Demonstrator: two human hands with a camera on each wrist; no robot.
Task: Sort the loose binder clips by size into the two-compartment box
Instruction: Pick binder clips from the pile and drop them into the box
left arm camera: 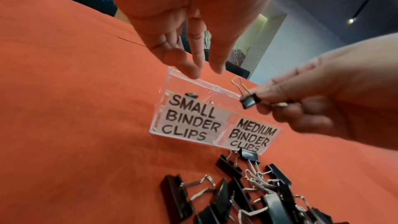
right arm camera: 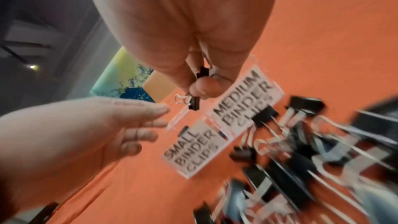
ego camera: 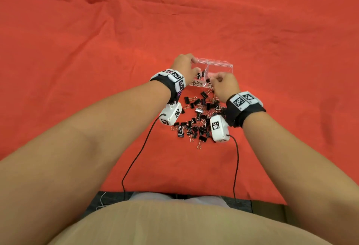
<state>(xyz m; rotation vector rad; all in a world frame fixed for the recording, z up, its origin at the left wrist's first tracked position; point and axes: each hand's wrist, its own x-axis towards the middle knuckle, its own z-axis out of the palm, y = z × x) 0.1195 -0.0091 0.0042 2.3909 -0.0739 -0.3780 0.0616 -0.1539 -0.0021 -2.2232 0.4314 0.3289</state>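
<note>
A clear two-compartment box [ego camera: 220,64] stands on the orange cloth, labelled "SMALL BINDER CLIPS" [left arm camera: 190,121] on the left and "MEDIUM BINDER CLIPS" [left arm camera: 251,136] on the right. A few black clips [ego camera: 200,74] lie in the small side. My left hand [left arm camera: 202,67] hovers at the box's far left rim with its fingers straight and holds nothing. My right hand [ego camera: 212,80] pinches a small black binder clip [left arm camera: 249,101] just above the box front, near the divider. A second black clip [right arm camera: 203,71] is tucked further back in the same hand. The loose clip pile [ego camera: 198,120] lies in front of the box.
Wrinkled orange cloth [ego camera: 97,50] covers the whole table, bare around the box and pile. Black cables [ego camera: 136,157] run from the wrist cameras back to my body. The table's near edge [ego camera: 108,192] is close to my lap.
</note>
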